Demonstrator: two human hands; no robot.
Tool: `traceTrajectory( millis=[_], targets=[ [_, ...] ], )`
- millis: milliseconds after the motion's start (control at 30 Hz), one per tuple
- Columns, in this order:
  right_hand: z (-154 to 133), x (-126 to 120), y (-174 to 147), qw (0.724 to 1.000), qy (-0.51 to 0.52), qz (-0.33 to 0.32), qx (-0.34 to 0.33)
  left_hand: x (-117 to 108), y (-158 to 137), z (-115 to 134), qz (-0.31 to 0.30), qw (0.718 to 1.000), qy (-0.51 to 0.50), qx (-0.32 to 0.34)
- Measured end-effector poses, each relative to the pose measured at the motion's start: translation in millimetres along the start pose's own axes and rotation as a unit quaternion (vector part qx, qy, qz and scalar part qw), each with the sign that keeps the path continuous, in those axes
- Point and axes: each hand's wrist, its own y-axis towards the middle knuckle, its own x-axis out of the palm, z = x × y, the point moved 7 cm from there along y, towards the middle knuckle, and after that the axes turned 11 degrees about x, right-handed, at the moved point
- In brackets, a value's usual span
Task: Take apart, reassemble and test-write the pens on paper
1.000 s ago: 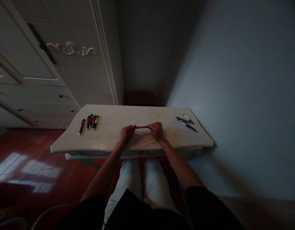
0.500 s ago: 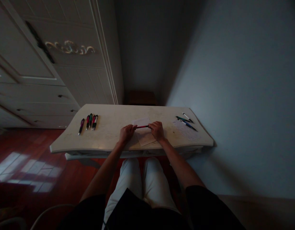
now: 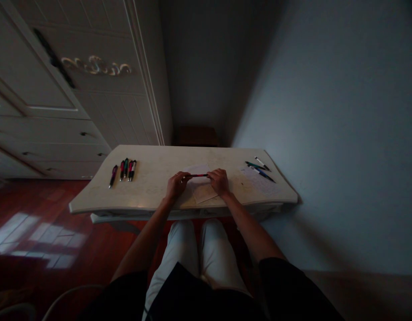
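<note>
A red and black pen (image 3: 199,175) lies level between my two hands, above the middle of the desk. My left hand (image 3: 177,185) is closed around its left end, and my right hand (image 3: 219,180) pinches its right end. Both ends are partly hidden by the fingers. Beneath the pen and hands is a pale sheet of paper (image 3: 204,191), its lower corner pointing toward the desk's front edge.
Several pens (image 3: 126,170) lie side by side at the desk's left, with a purple pen (image 3: 113,176) apart from them. At the right, more pens (image 3: 262,174) lie by a paper with writing (image 3: 259,183). The white desk (image 3: 152,178) stands between a cabinet (image 3: 125,111) and a wall (image 3: 343,133).
The fingers of my left hand have shifted slightly on the pen, and the pen sits a touch higher and more level. My right hand has hardly moved.
</note>
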Motion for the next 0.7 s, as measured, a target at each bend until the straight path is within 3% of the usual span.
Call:
traceTrajectory(
  millis=[267, 500, 700],
  targets=[
    [1, 1, 1, 1.0, 0.003, -0.01, 0.006, 5, -4, -11, -0.062, 0.994, 0.063, -0.056],
    [3, 1, 1, 1.0, 0.004, 0.0, 0.011, -2, 0, 1, 0.002, 1.0, -0.02, -0.017],
    [3, 2, 1, 1.0, -0.005, -0.001, 0.008, 1, 1, 1, -0.015, 1.0, -0.014, -0.01]
  ],
)
